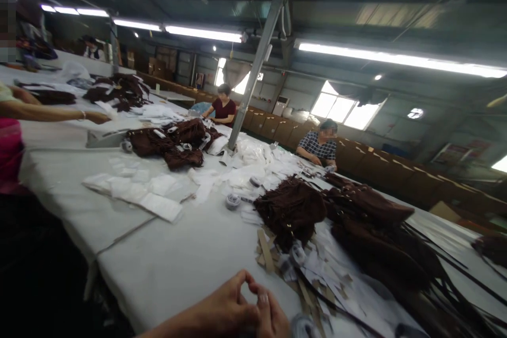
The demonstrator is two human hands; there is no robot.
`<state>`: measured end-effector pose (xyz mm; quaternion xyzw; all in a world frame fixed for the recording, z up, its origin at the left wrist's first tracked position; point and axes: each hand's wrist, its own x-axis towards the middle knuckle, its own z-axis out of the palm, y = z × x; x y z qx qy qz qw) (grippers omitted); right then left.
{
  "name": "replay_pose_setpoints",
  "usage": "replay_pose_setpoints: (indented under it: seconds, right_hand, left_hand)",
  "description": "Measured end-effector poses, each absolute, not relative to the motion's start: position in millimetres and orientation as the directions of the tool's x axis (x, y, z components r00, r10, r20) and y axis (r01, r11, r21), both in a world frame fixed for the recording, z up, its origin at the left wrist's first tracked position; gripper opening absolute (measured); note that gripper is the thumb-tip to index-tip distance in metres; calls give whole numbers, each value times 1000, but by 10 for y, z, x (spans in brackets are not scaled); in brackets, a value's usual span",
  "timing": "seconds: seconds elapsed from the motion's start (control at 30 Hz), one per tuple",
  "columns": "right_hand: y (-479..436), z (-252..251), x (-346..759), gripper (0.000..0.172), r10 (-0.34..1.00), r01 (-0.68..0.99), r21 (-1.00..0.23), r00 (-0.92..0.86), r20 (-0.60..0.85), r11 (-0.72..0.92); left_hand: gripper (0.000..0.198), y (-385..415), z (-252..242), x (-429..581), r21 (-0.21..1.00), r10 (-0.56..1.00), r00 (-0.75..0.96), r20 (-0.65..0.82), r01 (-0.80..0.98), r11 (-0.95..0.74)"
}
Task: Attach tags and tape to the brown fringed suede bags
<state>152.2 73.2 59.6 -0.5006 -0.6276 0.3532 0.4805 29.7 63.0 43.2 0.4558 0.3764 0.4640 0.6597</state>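
Holds the left hand (227, 306) and the right hand (275, 319) together, low over the near edge of the long white cloth-covered table (178, 264). Curls both hands half closed, with the fingertips pinched against each other; cannot tell whether anything small sits between them. Works just beside a scatter of flat beige cardboard strips (264, 253) and white paper tags (336, 285), with a small roll of white tape (298, 253) among them. Faces, a little farther on, a heap of dark brown fringed suede bags (293, 211). Sees more white paper labels (138, 190) to the left, their print too small to read. Shares the table with a bare forearm wearing a bracelet (51, 113), a person in a dark red shirt (224, 108) and a person in a checked shirt (320, 143).
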Motion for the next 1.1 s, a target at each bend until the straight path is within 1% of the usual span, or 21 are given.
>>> replay_pose_setpoints:
  seconds: [0.07, 0.17, 0.23, 0.3, 0.37, 0.43, 0.5, 0.57, 0.63, 0.7, 0.8, 0.9, 1.0, 1.1]
  right_hand:
    - [724, 629, 1553, 43, 976, 242, -946, -83, 202, 217]
    - [720, 616, 1585, 38, 985, 218, -961, -62, 160, 170]
    - [706, 585, 1611, 38, 991, 236, -963, -33, 129, 133]
    - [685, 557, 1639, 40, 995, 252, -963, -41, 90, 97]
    - [667, 540, 1662, 41, 995, 260, -961, -68, 79, 94]
    - [663, 535, 1670, 40, 992, 265, -958, -91, 90, 111]
    - [673, 544, 1661, 39, 989, 265, -956, -110, 96, 122]
    - [688, 567, 1643, 38, 986, 254, -958, -131, 101, 132]
    - [696, 597, 1631, 36, 981, 239, -960, -154, 114, 149]
    - [685, 624, 1637, 35, 977, 243, -954, -158, 141, 177]
    - [631, 644, 1669, 36, 972, 288, -931, -140, 190, 223]
    - [569, 636, 1701, 36, 964, 320, -910, -110, 241, 264]
    - [541, 620, 1733, 36, 952, 360, -882, -88, 292, 304]
    - [528, 608, 1775, 37, 942, 376, -865, -85, 325, 332]
  left_hand:
    - [43, 554, 476, 312, 963, 968, 251, -31, -253, 96]
    - [46, 433, 447, 279, 984, 981, 193, 25, -176, 10]
    - [45, 331, 353, 240, 995, 993, 106, 44, -98, -34]
    - [40, 231, 233, 188, 996, 996, 31, 86, -13, -86]
    - [36, 170, 136, 116, 994, 995, 32, 99, 37, -100]
    - [39, 174, 111, 37, 997, 995, 82, 63, 48, -67]
    - [47, 233, 187, -20, 999, 993, 111, 30, 22, -33]
    - [51, 310, 347, -31, 999, 986, 161, 47, 19, -51]
    - [49, 368, 536, 1, 994, 960, 276, 52, 74, -76]
    - [43, 386, 680, 55, 987, 923, 386, 7, 147, -69]
    - [42, 368, 725, 112, 987, 867, 485, -113, 156, 41]
    - [51, 353, 660, 120, 987, 795, 585, -159, 112, 115]
    - [59, 357, 645, 119, 987, 775, 611, -161, 85, 138]
    - [57, 365, 679, 140, 980, 762, 618, -197, 124, 153]
